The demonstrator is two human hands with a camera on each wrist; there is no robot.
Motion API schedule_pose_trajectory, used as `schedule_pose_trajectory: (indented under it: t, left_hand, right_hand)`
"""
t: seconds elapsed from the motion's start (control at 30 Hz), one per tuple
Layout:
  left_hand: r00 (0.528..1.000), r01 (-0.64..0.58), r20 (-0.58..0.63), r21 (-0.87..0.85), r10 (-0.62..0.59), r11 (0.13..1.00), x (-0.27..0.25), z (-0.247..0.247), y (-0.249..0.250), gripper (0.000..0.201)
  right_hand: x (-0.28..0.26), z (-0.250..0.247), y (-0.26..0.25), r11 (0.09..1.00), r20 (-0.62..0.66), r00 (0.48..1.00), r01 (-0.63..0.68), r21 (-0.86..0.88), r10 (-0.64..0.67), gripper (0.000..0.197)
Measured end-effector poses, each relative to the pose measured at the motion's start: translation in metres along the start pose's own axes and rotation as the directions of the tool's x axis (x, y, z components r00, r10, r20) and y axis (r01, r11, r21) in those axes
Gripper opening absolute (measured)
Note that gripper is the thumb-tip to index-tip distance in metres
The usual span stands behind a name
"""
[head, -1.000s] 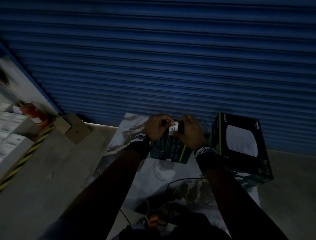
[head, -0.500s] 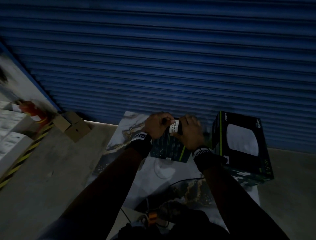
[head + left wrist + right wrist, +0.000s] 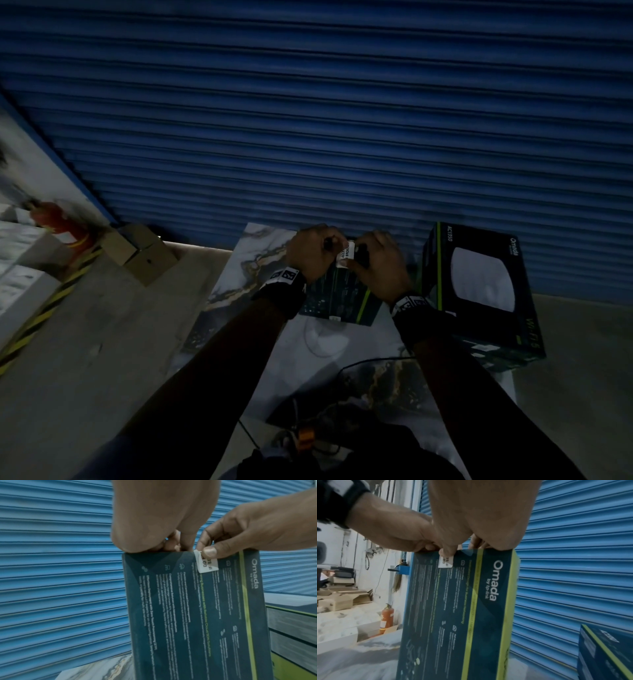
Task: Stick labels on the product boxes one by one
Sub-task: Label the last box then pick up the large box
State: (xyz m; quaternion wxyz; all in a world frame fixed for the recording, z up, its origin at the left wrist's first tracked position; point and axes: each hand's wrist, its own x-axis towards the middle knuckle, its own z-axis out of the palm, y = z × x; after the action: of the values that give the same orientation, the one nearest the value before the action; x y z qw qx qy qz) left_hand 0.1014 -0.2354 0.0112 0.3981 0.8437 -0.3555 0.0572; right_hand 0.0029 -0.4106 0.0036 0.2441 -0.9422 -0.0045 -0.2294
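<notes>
This looks like a warehouse or storage unit. A blue roller shutter (image 3: 325, 120) fills the view at 12 o'clock. At 9 o'clock stand a red fire extinguisher (image 3: 386, 620), cardboard cartons (image 3: 342, 601) and yellow-black hazard tape (image 3: 44, 308) on the concrete floor (image 3: 85, 359).

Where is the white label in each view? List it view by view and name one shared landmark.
Head: label at centre, between the two hands, on the box's top edge.
Left wrist: label upper centre-right, under the right thumb.
Right wrist: label upper centre-left, below the thumb.
Shared landmark: blue shutter.
</notes>
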Motion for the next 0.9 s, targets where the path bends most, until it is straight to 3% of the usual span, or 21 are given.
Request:
schedule_pose_trajectory:
  t: [0.17,0.3,0.37,0.43,0.57,0.73,0.9]
  left_hand:
    - [0.998,0.027,0.047,0.019,-0.028,0.999,0.003,0.0,0.004,0.017]
    - [0.988,0.152,-0.028,0.012,-0.152,0.988,0.009,-0.003,0.005,0.053]
    - [0.983,0.183,-0.022,0.109,-0.181,0.977,0.013,-0.003,0.002,0.047]
    - [0.987,0.139,0.047,0.198,-0.151,0.97,0.014,-0.004,0.0,0.042]
    - [0.986,0.053,0.144,0.226,-0.087,0.973,0.012,-0.005,0.002,0.051]
    - [0.934,0.047,0.335,0.223,-0.122,0.974,0.022,-0.014,0.005,0.054]
    - [0.929,0.033,0.353,0.214,-0.109,0.976,0.019,-0.017,0.005,0.058]
  right_hand:
    - [0.001,0.0,0.004,1.0,0.026,1.0,0.0,0.018,0.0,0.046]
    - [0.0,-0.004,0.003,0.999,0.07,0.997,-0.017,0.029,0.015,0.056]
    - [-0.002,-0.005,0.005,0.999,0.079,0.997,-0.016,0.043,0.013,0.057]
    - [-0.001,-0.007,0.007,0.998,0.071,0.997,-0.004,0.065,-0.001,0.056]
    - [0.001,-0.013,0.002,0.993,0.086,0.996,0.007,0.116,-0.017,0.056]
    - [0.0,-0.015,0.003,0.991,0.103,0.995,-0.031,0.132,0.018,0.058]
    - [-0.002,-0.013,0.0,0.995,0.106,0.994,-0.024,0.102,0.014,0.059]
